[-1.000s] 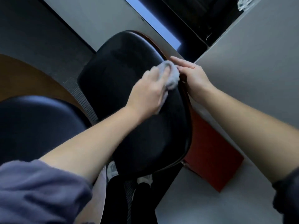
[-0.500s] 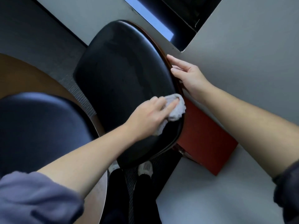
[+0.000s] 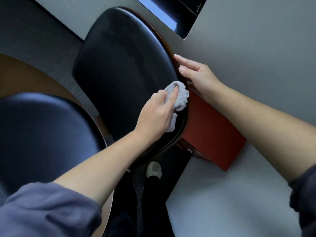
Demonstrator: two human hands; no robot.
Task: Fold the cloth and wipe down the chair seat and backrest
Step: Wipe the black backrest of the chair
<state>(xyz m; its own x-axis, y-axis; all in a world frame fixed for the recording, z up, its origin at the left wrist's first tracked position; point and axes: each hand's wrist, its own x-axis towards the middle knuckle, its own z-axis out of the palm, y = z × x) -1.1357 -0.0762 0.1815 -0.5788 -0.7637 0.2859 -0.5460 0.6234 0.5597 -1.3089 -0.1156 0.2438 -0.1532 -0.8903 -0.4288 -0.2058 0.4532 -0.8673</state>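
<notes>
Nubby grey terry cloth on glossy smooth black leather-like chair pad, edged with polished dark wood

I log the left hand gripping a bunched grey cloth, index finger laid over it, pressed to the black chair pad close to its right edge. Right hand lies against the pad's brown wooden rim, fingertips touching it, just above the cloth. A second dark seat sits lower left; a red panel stands beside the rim.
</notes>
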